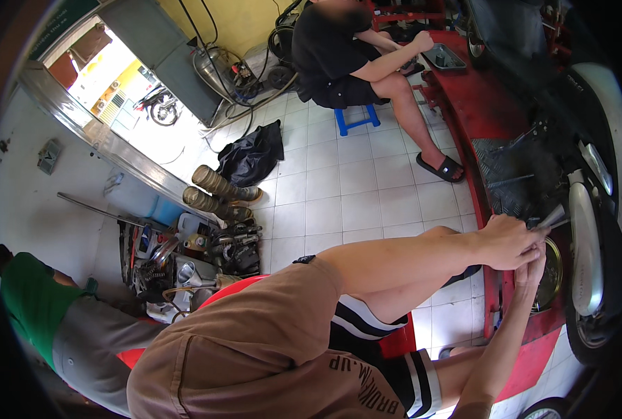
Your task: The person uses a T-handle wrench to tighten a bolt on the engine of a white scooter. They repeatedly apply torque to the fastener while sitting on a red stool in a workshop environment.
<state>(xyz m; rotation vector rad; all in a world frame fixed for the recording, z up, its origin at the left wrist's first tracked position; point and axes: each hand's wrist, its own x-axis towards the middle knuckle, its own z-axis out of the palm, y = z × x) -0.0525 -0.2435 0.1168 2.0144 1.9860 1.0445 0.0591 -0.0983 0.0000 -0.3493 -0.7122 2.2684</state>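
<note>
My left hand [508,241] is closed at the edge of the red work platform [480,185]. My right hand [532,264] meets it from below, with its fingers bent against the left hand's fingers. A pale, blurred, slim piece [553,218] sticks out past my fingers toward the motorcycle [585,244]; its kind is not clear. What lies between my hands is hidden by the fingers. Just under and beyond them, a round gold-coloured pan [550,276] rests on the platform, partly covered by my right hand. The motorcycle stands along the platform's far side.
A co-worker [335,52] on a blue stool [356,119] works beside a metal tray [444,57]. Another person in a green shirt [35,300] bends at the lower left. Boots [220,185], black cloth [254,153] and piled tools [185,262] lie along the left side.
</note>
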